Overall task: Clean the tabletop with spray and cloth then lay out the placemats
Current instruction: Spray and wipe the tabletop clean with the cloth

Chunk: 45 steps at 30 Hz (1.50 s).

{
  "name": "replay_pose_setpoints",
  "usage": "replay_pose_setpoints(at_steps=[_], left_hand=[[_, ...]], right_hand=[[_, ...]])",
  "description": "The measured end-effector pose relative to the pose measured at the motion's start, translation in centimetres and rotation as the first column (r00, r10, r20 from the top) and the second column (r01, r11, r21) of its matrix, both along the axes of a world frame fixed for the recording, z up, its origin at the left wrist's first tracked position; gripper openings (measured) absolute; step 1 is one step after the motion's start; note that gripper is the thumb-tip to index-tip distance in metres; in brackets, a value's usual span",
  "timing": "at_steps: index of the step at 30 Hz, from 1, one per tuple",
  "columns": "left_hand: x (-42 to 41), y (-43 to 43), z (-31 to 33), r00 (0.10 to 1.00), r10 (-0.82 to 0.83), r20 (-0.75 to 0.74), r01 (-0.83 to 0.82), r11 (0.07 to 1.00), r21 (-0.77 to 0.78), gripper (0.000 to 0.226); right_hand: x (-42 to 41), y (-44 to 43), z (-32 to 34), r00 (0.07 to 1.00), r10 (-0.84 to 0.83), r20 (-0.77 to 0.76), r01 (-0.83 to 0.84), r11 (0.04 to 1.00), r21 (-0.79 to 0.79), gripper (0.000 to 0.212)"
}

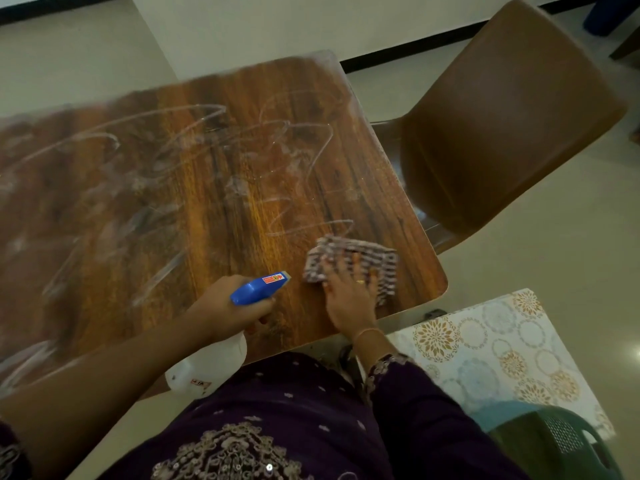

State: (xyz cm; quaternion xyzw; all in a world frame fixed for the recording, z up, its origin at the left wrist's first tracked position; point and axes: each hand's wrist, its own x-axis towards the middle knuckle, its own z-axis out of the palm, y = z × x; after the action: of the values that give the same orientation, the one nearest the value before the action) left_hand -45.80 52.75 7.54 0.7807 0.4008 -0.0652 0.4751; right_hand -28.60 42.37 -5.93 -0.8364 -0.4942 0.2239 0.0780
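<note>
A wooden tabletop point(214, 174) fills the middle of the view, streaked with wet wipe marks over most of its surface. My right hand point(349, 292) presses flat on a striped purple-and-white cloth point(374, 259) near the table's front right corner. My left hand point(225, 303) grips a spray bottle point(256, 289) with a blue trigger head and a white body, held just above the table's near edge, nozzle pointing toward the cloth. A floral placemat point(491, 344) in gold and pale blue lies to the right of the table, on a green plastic chair.
A brown plastic chair point(502, 126) stands against the table's right side. The green chair point(554, 441) sits at the lower right under the placemat. Pale floor tiles surround the table, and a wall with a dark skirting runs along the back.
</note>
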Motion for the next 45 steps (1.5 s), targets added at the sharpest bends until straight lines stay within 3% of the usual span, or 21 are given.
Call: replay_pose_setpoints(at_steps=[3,5,7,10,15,17,21,23,25,27,30,33,40,45], left_hand=[[0.0,0.1,0.0,1.000,0.029,0.005,-0.028,0.999,-0.037,0.048],[0.3,0.1,0.0,0.999,0.042,0.004,-0.042,0.999,-0.028,0.033],[0.5,0.3,-0.1,0.998,0.061,0.001,-0.061,0.998,-0.012,0.017],[0.7,0.3,-0.1,0.998,0.057,-0.011,-0.057,0.998,0.002,0.013],[0.2,0.1,-0.3,0.997,0.079,0.010,-0.079,0.997,0.000,0.016],[0.0,-0.1,-0.4,0.996,0.091,0.021,-0.091,0.996,-0.010,0.027],[-0.5,-0.1,-0.8,0.997,0.078,0.030,-0.077,0.997,-0.017,0.050],[-0.3,0.0,-0.9,0.995,0.091,0.037,-0.090,0.996,-0.016,0.052],[0.0,0.0,-0.8,0.995,0.086,0.047,-0.085,0.996,-0.019,0.053],[0.3,0.0,-0.8,0.996,0.065,0.053,-0.065,0.998,-0.004,0.046],[0.5,-0.1,-0.8,0.997,0.061,0.056,-0.061,0.998,-0.003,0.051],[0.6,-0.3,-1.0,0.997,0.063,0.045,-0.063,0.998,0.006,0.053],[1.1,-0.6,-0.5,0.989,0.112,0.100,-0.118,0.992,0.047,0.046],[1.4,-0.5,0.2,0.981,0.118,0.153,-0.138,0.983,0.123,0.058]], right_hand=[[-3.3,-0.5,-0.4,0.916,0.398,-0.043,-0.397,0.917,0.020,0.053],[-2.7,-1.9,-1.2,0.867,0.499,-0.020,-0.498,0.867,0.021,0.057],[-0.1,-3.2,-1.9,0.908,0.417,0.032,-0.417,0.909,0.005,0.059],[5.7,-4.0,-2.2,0.990,0.115,0.084,-0.109,0.991,-0.072,0.047],[8.2,-1.2,-1.1,0.953,-0.304,0.007,0.301,0.937,-0.178,0.050],[5.2,-0.1,-0.9,0.962,-0.272,0.002,0.270,0.955,-0.126,0.051],[-1.7,-0.6,-0.7,0.989,0.144,-0.027,-0.146,0.988,-0.048,0.051],[-2.6,-1.9,-0.8,0.967,0.252,-0.041,-0.253,0.966,-0.047,0.053],[-1.2,-2.9,-1.2,0.987,0.162,-0.021,-0.163,0.985,-0.060,0.050],[1.7,-3.5,-1.4,0.999,-0.034,0.009,0.034,0.995,-0.098,0.052],[6.4,-2.7,-0.8,0.959,-0.284,-0.011,0.279,0.948,-0.156,0.050],[6.9,-0.7,0.0,0.901,-0.427,-0.077,0.408,0.895,-0.180,0.050],[2.0,-2.3,-0.2,0.953,-0.301,-0.031,0.294,0.946,-0.139,0.049],[2.4,-2.0,-0.1,0.965,-0.260,0.019,0.259,0.950,-0.175,0.050]])
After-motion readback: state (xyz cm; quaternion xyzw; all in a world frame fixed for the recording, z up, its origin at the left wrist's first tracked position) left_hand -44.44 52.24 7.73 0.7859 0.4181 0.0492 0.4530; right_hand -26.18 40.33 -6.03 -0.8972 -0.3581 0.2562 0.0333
